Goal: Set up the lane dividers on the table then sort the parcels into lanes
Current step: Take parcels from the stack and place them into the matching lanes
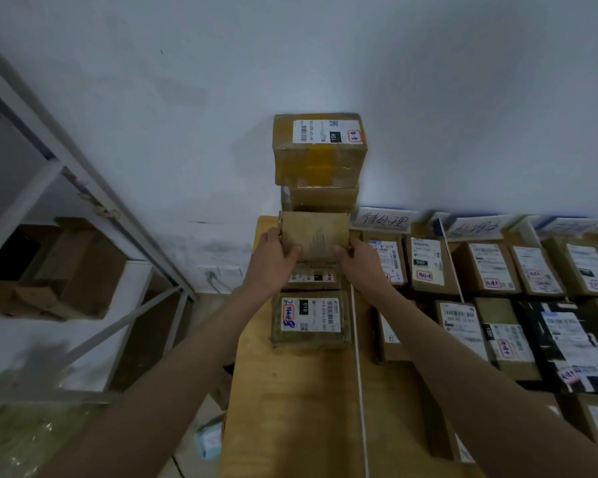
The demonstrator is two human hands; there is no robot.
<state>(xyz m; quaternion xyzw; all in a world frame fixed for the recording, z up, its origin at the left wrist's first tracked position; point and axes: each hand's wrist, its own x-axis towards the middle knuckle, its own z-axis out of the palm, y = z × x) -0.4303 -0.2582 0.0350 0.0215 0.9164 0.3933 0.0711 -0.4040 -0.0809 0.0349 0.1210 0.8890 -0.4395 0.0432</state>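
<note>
Item: small plain cardboard parcel, held over the leftmost lane of the wooden tabletop, in front of a stack topped by a taped box. Left hand and right hand clamped its opposite sides, thumbs on the near face. Below it lay a labelled parcel marked 010. A white string divider bounded the lane. Judged light, rigid, dry-surfaced; best gripped by the side walls, as here.
</note>
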